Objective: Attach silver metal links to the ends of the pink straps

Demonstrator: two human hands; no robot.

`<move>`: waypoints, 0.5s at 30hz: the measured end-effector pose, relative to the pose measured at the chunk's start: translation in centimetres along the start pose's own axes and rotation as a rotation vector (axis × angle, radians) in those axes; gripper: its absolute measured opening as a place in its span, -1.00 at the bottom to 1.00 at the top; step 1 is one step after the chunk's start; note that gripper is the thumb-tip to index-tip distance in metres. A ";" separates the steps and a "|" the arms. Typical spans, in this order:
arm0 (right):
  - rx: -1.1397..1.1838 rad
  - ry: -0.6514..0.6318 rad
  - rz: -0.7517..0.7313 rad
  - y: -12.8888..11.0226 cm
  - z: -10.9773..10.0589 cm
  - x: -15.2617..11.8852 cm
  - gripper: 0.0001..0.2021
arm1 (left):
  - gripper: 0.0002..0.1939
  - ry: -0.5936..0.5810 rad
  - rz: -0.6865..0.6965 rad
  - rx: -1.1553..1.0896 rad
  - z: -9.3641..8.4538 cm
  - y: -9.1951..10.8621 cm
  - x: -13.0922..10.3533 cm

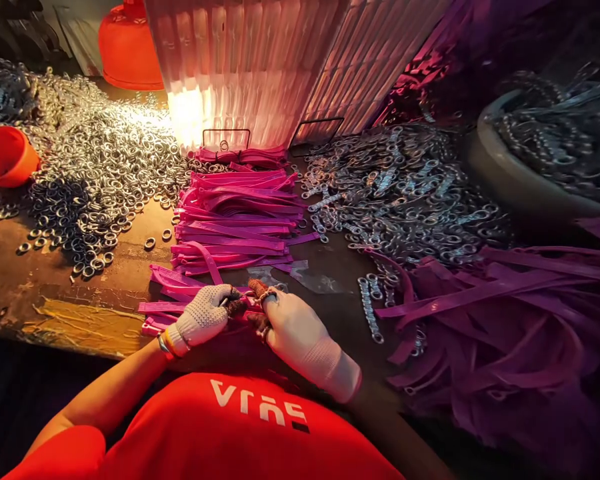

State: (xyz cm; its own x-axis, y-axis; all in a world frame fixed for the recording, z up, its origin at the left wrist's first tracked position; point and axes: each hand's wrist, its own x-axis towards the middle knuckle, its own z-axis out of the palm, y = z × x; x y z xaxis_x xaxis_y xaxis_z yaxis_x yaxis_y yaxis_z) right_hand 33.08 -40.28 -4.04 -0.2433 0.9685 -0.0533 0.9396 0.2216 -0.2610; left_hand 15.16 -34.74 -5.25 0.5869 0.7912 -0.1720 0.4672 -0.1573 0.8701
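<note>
My left hand (pixel 206 317), in a dotted white work glove with dark fingertips, is closed in a pinch at the table's front edge. Facing it from the right, my right hand (pixel 300 332) in a white glove with worn brown fingertips is also closed. Between the fingertips of both hands shows a short stretch of a pink strap (pixel 251 303); the fingers hide its end. Under and beyond the hands lie bundles of flat pink straps (pixel 235 230), stacked in a row. A few loose straps (pixel 163 307) stick out left of my left hand.
Metal rings (pixel 115 160) are heaped at the left by an orange cup (pixel 7 157). Metal chain-like fittings (pixel 400 187) form a pile at the right, beside a full basin (pixel 525 157). Purple straps (pixel 485 327) spill over the right side. A ribbed panel (pixel 245 67) stands behind.
</note>
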 end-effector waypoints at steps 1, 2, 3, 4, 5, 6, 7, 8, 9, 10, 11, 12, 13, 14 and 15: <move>-0.034 -0.069 0.006 -0.2 -0.4 0.1 -0.59 | -0.72 -0.009 -0.012 -0.009 -0.2 0.1 -0.1; -0.067 -0.127 0.019 -0.3 -0.7 0.2 -0.61 | -0.72 -0.019 -0.023 -0.017 -0.2 0.2 -0.2; -0.099 -0.168 0.033 -0.5 -1.0 0.2 -0.65 | -0.72 -0.028 -0.034 -0.025 -0.3 0.3 -0.3; -0.130 -0.186 0.043 -0.6 -1.1 0.3 -0.71 | -0.73 -0.033 -0.045 -0.032 -0.2 0.3 -0.4; -0.156 -0.188 0.035 -0.6 -1.1 0.3 -0.76 | -0.73 -0.035 -0.051 -0.038 -0.1 0.4 -0.5; -0.176 -0.181 0.011 -0.5 -1.0 0.3 -0.80 | -0.75 -0.037 -0.050 -0.043 0.0 0.4 -0.5; -0.193 -0.169 -0.025 -0.4 -0.8 0.4 -0.82 | -0.76 -0.040 -0.044 -0.047 0.1 0.4 -0.5; -0.207 -0.150 -0.067 -0.3 -0.7 0.4 -0.84 | -0.78 -0.046 -0.032 -0.049 0.2 0.5 -0.4; -0.217 -0.130 -0.113 -0.1 -0.5 0.5 -0.86 | -0.79 -0.047 -0.016 -0.049 0.2 0.6 -0.3; -0.225 -0.109 -0.153 0.0 -0.4 0.6 -0.87 | -0.80 -0.039 0.000 -0.043 0.2 0.7 -0.1; -0.233 -0.091 -0.182 0.1 -0.4 0.7 -0.87 | -0.79 -0.023 0.010 -0.031 0.1 0.8 0.1; -0.240 -0.074 -0.202 0.1 -0.4 0.9 -0.87 | -0.78 -0.010 0.014 -0.016 -0.2 1.1 0.2; -0.244 -0.063 -0.217 0.1 -0.5 1.0 -0.85 | -0.76 -0.010 0.012 -0.001 -0.5 1.3 0.2; -0.246 -0.056 -0.223 0.1 -0.7 1.0 -0.84 | -0.74 -0.026 0.007 0.009 -1.0 1.7 0.1; -0.246 -0.053 -0.226 0.0 -0.9 0.9 -0.84 | -0.73 -0.055 0.000 0.014 -1.6 2.0 -0.1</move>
State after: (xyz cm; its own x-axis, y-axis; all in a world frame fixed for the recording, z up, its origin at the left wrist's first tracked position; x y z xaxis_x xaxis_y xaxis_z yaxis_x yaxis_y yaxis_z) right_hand 33.13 -39.29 -3.19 -0.4578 0.8861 -0.0722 0.8890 0.4567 -0.0317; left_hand 14.95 -34.15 -2.76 0.6224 0.7574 -0.1976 0.4763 -0.1661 0.8635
